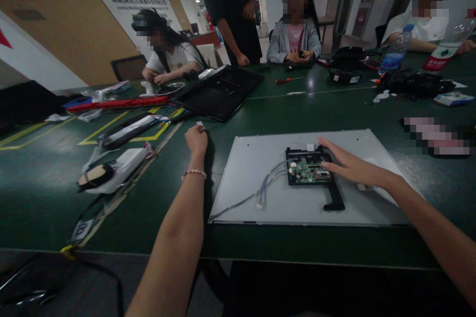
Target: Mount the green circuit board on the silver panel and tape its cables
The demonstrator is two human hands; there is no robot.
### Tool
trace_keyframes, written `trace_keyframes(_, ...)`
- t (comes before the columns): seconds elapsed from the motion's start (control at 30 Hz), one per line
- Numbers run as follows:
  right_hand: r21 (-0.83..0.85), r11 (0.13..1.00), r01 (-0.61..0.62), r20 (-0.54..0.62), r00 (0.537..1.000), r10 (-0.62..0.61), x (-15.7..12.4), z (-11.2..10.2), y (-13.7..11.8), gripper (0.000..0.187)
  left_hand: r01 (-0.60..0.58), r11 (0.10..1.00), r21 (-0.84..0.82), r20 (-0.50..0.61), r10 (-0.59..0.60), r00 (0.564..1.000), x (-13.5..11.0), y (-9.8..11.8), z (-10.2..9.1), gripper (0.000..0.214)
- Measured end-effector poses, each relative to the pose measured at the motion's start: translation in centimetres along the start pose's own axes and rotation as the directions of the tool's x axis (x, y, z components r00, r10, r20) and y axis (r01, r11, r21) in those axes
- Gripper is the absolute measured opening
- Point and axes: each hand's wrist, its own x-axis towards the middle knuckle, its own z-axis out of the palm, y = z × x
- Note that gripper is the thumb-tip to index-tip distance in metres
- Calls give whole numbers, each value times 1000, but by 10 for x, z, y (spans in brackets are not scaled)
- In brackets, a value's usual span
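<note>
A flat silver display panel lies on the table in front of me. On it sits a black plastic bracket carrying a green circuit board, with a bundle of thin grey wires running off to the left. My right hand is over the bracket's right side, fingers stretched out and thumb at the board's edge. Left of the panel, my left hand is closed on the table; a small pale bit shows at its fingertips, too small to name.
Beyond my left hand lies a black monitor housing. A red-handled screwdriver is farther back. At left are a white device and a red strip. A phone and bottles are at right. Several people are across the table.
</note>
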Motion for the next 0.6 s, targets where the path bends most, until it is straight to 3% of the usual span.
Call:
trace_keyframes(0.17,11,1000,-27,16,999,27,0,-1,-2,75,-48,999,-7,-73,48,996,1,4,-5,35)
trace_keyframes(0.33,8,1000,-14,15,1000,14,2,1,2,76,-189,982,6,-101,189,977,6,44,-43,34)
trace_keyframes(0.5,12,1000,-13,-27,1000,13,3,-1,3,75,-412,911,-27,-98,407,908,-9,107,-93,33)
trace_keyframes(0.6,5,1000,-6,-85,996,6,4,-3,0,72,-592,801,-86,-79,587,806,-44,139,-111,33)
